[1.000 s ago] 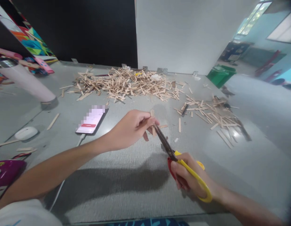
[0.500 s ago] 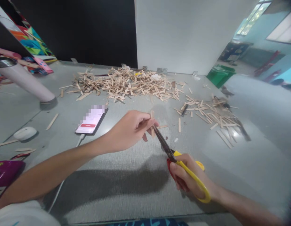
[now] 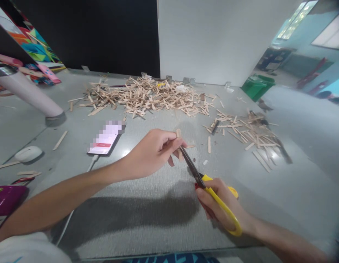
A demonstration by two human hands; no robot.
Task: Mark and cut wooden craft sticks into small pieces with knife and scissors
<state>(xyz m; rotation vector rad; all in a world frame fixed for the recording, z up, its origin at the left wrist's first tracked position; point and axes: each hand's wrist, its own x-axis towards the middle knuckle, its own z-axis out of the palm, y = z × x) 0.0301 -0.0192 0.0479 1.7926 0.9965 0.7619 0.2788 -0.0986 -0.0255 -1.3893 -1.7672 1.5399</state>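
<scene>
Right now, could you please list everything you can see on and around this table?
stick: one, pale wood, held mid-air, centre
scissors: one, yellow and red handles, blades at the stick
big pile: many sticks, pale, far centre
small pile: many sticks, pale, right
phone: one, lit, cabled, left of centre
cylinder: one, pinkish, far left
puck: one, white, left edge
bin: one, green, far right
table: one, grey
left hand: pinches stick
right hand: grips scissors

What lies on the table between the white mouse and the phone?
One loose wooden stick, touching neither mouse nor phone; the head view shows it.
</scene>
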